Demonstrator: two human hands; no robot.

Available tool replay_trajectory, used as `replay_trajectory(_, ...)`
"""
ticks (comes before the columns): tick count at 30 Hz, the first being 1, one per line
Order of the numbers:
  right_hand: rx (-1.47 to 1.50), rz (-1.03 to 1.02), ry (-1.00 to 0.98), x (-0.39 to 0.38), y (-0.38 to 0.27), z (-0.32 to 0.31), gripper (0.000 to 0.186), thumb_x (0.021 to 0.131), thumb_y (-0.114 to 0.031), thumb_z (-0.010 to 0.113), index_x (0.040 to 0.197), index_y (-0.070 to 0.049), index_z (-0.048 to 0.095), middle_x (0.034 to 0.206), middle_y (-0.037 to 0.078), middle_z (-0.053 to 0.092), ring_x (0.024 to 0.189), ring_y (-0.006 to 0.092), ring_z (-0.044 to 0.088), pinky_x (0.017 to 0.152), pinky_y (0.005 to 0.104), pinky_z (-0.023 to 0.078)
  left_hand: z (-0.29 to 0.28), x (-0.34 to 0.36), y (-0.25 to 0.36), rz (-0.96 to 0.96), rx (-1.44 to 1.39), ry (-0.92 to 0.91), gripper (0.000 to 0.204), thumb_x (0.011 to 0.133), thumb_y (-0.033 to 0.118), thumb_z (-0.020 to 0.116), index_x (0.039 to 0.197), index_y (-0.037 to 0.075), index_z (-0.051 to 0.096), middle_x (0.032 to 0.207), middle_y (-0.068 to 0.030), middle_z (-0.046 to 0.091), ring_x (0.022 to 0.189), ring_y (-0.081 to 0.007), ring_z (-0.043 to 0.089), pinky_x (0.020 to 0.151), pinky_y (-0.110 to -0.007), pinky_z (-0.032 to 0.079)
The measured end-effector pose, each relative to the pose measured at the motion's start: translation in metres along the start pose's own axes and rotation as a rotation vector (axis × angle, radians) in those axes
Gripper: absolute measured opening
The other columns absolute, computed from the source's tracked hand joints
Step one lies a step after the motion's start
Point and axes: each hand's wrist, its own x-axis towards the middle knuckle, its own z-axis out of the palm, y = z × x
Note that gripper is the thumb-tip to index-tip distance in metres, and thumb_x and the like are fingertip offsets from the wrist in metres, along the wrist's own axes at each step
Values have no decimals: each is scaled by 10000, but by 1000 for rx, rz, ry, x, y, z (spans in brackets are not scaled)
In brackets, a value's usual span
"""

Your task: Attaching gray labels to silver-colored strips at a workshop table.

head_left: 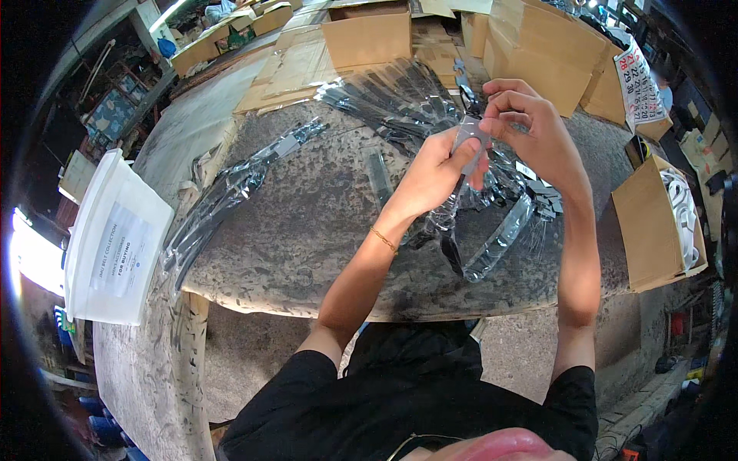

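A cluttered workshop surrounds a worn, stained counter (284,230), with an open carton (367,40) at the back. A white bin (157,219) with a paper label stands at the left; at the right, a box (644,242) holds white straps (678,207).

Above the counter, the left hand (440,170) grasps a grey tag (469,129), thumb across its face. The right hand (530,127) is bent around the tag's upper right edge, thumb and forefinger close together; whether they pinch it, I cannot tell.

Below the hands lies a tangle of clear wrappers (500,238), with small grey pieces (547,201) heaped to the right. Wrapped black strips (396,96) fan out behind, and another wrapped bundle (223,192) lies apart, nearer the bin.
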Motion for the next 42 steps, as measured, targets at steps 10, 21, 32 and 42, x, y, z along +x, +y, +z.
replay_trajectory(10,438,-17,160,6,13,19,143,891,-118,623,903,24,607,1109,86,597,961,126,569,858,285,469,2,0,14,-61,27,91,347,1005,338,437,883,26,528,649,-45,548,527,-104,498,500,-257,394)
replay_trajectory(21,489,-221,33,-4,21,38,283,890,-47,612,1164,23,613,1030,75,655,926,120,598,821,254,483,-17,-11,-12,-142,-748,-175,464,995,430,378,845,24,544,533,-95,499,392,-212,466,459,-323,402)
replay_trajectory(32,606,-179,291,-6,-4,66,472,797,112,637,1239,12,505,960,107,685,881,129,649,810,262,539,-14,-14,-22,-120,-1315,-554,495,1010,449,252,762,87,482,484,-40,443,352,-190,430,560,-350,413)
replay_trajectory(42,43,-527,362,3,10,65,266,722,38,698,973,-20,632,822,80,654,725,183,642,646,282,502,-12,-21,-19,-143,-1312,-418,373,978,312,293,718,108,466,437,-14,437,282,-151,396,462,-317,398)
